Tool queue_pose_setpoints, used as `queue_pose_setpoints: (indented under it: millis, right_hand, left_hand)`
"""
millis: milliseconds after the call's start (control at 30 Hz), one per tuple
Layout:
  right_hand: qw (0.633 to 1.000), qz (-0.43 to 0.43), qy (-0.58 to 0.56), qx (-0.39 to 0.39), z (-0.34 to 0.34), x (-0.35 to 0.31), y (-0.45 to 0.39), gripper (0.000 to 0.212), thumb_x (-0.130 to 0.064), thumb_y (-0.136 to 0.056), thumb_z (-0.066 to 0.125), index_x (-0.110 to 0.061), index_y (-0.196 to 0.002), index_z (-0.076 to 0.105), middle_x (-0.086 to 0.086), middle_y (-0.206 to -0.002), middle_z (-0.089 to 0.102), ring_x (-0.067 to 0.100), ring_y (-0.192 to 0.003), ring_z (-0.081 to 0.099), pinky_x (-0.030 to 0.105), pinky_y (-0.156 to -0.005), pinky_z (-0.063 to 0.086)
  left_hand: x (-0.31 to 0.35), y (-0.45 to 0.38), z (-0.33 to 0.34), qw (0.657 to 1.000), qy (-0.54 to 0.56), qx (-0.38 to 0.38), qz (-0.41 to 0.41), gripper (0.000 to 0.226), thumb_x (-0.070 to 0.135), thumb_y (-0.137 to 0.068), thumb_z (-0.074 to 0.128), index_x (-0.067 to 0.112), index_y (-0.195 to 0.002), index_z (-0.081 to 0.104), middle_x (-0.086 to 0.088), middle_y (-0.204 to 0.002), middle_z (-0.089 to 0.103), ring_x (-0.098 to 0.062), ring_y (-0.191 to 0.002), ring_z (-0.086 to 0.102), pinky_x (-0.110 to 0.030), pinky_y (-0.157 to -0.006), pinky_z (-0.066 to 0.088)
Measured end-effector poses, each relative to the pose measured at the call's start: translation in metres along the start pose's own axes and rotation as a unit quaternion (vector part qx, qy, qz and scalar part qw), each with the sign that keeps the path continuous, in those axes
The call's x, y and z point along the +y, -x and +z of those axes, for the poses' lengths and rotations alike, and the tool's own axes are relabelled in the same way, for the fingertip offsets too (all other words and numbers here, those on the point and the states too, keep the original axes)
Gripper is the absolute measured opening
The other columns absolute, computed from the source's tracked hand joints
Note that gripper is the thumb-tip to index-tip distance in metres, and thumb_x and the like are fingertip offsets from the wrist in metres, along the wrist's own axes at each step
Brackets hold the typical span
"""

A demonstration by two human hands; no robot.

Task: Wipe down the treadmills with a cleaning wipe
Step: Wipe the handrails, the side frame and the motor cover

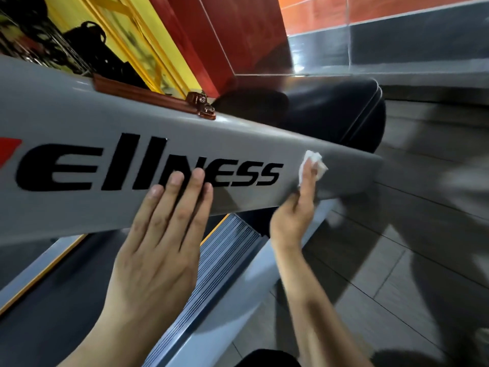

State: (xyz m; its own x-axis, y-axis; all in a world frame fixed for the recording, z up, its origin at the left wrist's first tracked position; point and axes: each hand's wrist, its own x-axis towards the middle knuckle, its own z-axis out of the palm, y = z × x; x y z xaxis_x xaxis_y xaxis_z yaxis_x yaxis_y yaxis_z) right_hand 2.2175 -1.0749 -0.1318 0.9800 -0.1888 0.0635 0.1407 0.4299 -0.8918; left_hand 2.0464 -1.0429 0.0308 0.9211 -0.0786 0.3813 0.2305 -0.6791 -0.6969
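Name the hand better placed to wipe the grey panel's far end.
Right hand: it already pinches the wipe against the grey panel near that end. The left hand lies flat, empty, over the lettering.

I see my left hand [156,250] and right hand [292,218] bare, forearms unsleeved, short nails, no rings or watch.

Two hands [161,250], one wipe [313,164], seemingly one treadmill [105,144].
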Motion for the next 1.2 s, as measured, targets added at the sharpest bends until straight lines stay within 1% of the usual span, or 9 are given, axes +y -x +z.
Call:
queue_pose_setpoints:
  millis: [133,233,467,633,700,767,900,1033,1200]
  right_hand:
    - [0.975,-0.183,-0.019,-0.122,0.026,-0.049,0.081,0.065,0.032,-0.087,0.035,0.006,-0.146,0.041,0.018,-0.158,0.036,0.033,-0.151,0.027,0.056,-0.122,0.024]
    - [0.966,-0.229,0.017,-0.121,0.025,-0.041,0.078,0.060,0.028,-0.089,0.039,0.004,-0.144,0.044,0.017,-0.156,0.040,0.032,-0.149,0.031,0.052,-0.122,0.025]
    - [0.995,0.067,-0.027,0.068,-0.009,0.045,-0.011,0.068,0.023,-0.091,0.024,-0.004,-0.150,0.041,-0.007,-0.159,0.034,0.001,-0.149,0.025,0.025,-0.125,0.016]
    - [0.987,0.128,0.020,0.098,-0.034,0.052,-0.069,0.049,0.006,-0.104,0.032,-0.011,-0.146,0.050,-0.015,-0.143,0.051,-0.017,-0.124,0.046,0.025,-0.121,0.027]
    - [0.991,0.118,-0.019,0.061,-0.024,0.028,-0.057,0.048,0.005,-0.104,0.036,-0.012,-0.147,0.049,-0.016,-0.137,0.054,-0.023,-0.118,0.047,0.017,-0.114,0.034]
    - [0.998,-0.051,0.005,-0.021,-0.009,-0.007,-0.029,0.060,0.019,-0.094,0.034,-0.005,-0.148,0.046,0.001,-0.151,0.047,0.000,-0.141,0.040,0.034,-0.121,0.030]
    - [0.921,-0.295,-0.017,-0.255,0.015,-0.071,-0.007,0.056,0.026,-0.092,0.036,0.004,-0.141,0.050,0.017,-0.151,0.046,0.025,-0.148,0.034,0.047,-0.123,0.025]
    - [0.928,-0.273,0.063,-0.248,0.001,-0.052,-0.067,0.067,0.026,-0.087,0.040,-0.014,-0.137,0.058,0.002,-0.145,0.055,0.016,-0.141,0.044,0.045,-0.120,0.032]
    - [0.951,-0.133,0.213,-0.182,-0.041,0.020,-0.158,0.048,0.011,-0.096,0.038,-0.015,-0.121,0.071,-0.001,-0.125,0.067,0.009,-0.122,0.058,0.028,-0.109,0.042]
  left_hand:
    - [-0.001,0.000,0.004,1.000,0.001,0.016,-0.001,0.072,0.000,-0.089,0.049,0.000,-0.158,0.028,-0.018,-0.167,0.022,-0.035,-0.155,0.020,-0.049,-0.128,0.014]
    - [-0.001,0.000,0.006,1.000,0.010,0.029,0.002,0.068,0.000,-0.091,0.047,0.000,-0.157,0.031,-0.019,-0.166,0.024,-0.036,-0.155,0.021,-0.050,-0.127,0.016]
    - [0.009,-0.004,0.003,0.997,0.051,0.050,-0.025,0.061,0.004,-0.094,0.040,-0.001,-0.154,0.038,-0.020,-0.165,0.027,-0.039,-0.154,0.023,-0.055,-0.126,0.018]
    - [0.015,-0.008,0.010,0.996,0.067,0.056,-0.029,0.057,0.006,-0.097,0.034,0.001,-0.153,0.040,-0.018,-0.165,0.028,-0.038,-0.154,0.023,-0.053,-0.126,0.016]
    - [0.020,-0.013,0.015,0.996,0.067,0.061,-0.017,0.055,0.006,-0.099,0.032,0.000,-0.153,0.041,-0.020,-0.164,0.031,-0.039,-0.153,0.025,-0.053,-0.126,0.017]
    - [0.024,-0.021,0.019,0.996,0.063,0.061,-0.007,0.056,0.006,-0.098,0.032,-0.001,-0.153,0.041,-0.021,-0.163,0.032,-0.039,-0.152,0.026,-0.052,-0.127,0.016]
    - [0.033,-0.029,0.025,0.996,0.071,0.060,-0.005,0.055,0.002,-0.096,0.041,-0.002,-0.150,0.044,-0.022,-0.161,0.035,-0.040,-0.152,0.026,-0.053,-0.126,0.017]
    - [0.042,-0.040,0.027,0.995,0.096,0.038,0.008,0.062,0.001,-0.088,0.050,-0.003,-0.150,0.044,-0.023,-0.160,0.035,-0.040,-0.152,0.027,-0.054,-0.126,0.017]
    - [0.068,-0.067,0.035,0.992,0.124,-0.008,0.025,0.067,0.005,-0.086,0.052,-0.003,-0.151,0.042,-0.025,-0.159,0.035,-0.041,-0.153,0.025,-0.054,-0.126,0.015]
